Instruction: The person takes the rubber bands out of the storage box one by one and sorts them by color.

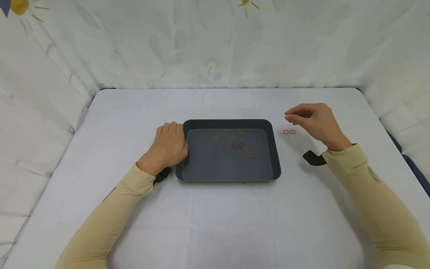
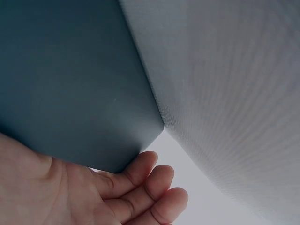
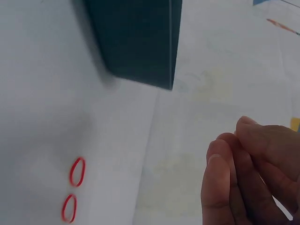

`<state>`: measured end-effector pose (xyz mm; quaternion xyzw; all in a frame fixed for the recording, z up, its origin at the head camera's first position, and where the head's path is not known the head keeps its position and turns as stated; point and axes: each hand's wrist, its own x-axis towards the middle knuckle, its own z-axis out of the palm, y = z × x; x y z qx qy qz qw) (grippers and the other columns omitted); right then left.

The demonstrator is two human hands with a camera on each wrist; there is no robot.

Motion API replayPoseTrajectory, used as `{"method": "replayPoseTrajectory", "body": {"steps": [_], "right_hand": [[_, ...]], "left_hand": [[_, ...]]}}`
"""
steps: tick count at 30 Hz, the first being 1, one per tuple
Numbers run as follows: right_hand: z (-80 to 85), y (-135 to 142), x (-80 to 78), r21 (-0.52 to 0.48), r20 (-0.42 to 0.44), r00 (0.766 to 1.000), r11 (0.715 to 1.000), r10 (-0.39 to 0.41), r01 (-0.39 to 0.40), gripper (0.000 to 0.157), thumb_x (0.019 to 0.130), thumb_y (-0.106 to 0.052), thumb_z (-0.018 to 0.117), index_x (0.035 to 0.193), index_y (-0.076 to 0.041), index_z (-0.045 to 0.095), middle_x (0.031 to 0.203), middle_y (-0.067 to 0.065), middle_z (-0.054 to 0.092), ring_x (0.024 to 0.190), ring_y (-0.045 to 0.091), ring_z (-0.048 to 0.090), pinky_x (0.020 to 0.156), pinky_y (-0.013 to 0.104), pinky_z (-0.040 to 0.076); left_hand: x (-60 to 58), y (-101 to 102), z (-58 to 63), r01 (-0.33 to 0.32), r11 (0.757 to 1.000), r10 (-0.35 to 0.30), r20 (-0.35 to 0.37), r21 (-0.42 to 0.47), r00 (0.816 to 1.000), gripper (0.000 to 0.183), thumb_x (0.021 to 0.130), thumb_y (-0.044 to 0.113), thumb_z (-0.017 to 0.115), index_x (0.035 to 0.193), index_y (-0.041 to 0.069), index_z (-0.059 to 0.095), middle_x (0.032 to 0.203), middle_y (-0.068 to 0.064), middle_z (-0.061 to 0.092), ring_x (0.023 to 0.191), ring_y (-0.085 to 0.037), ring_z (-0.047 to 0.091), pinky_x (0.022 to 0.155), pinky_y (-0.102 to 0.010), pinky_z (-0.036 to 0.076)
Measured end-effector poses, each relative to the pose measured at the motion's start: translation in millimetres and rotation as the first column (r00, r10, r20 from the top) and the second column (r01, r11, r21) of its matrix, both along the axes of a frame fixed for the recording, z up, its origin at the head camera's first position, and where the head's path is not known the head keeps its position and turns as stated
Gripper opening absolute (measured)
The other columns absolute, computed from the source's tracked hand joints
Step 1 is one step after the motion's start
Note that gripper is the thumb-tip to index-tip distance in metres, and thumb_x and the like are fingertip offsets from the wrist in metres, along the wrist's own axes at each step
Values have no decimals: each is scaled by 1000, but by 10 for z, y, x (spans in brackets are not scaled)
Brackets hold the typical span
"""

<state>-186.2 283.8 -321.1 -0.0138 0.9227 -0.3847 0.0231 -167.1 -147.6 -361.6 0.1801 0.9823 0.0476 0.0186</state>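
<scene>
A dark grey rectangular tray lies on the white table. My left hand holds its left edge, fingers along the outside; in the left wrist view the fingertips rest by a tray corner. Inside the tray lie several yellow rubber bands and two red rubber bands. Two more red rubber bands lie side by side on the table, right of the tray. Above them hovers my right hand, thumb and fingertips close together, with nothing visible between them.
A pale patterned curtain hangs behind the table and along both sides. The white tabletop stretches in front of the tray. Dark straps show at both wrists, below beige sleeves.
</scene>
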Motion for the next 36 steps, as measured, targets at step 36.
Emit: {"method": "replayPoseTrajectory", "body": {"steps": [36], "right_hand": [[-123,-1086,-104,-189,-92,951,932,296,-309,16,93,-26,78,103,-14,81,97,5,81,90,26,75,80,26,56]], "left_hand": [[35,25,19,-10,1000,10,4,-9,1000,28,99,16,42,111,-8,50,104,-20,49,102,-38,45,100,-52,38]]}}
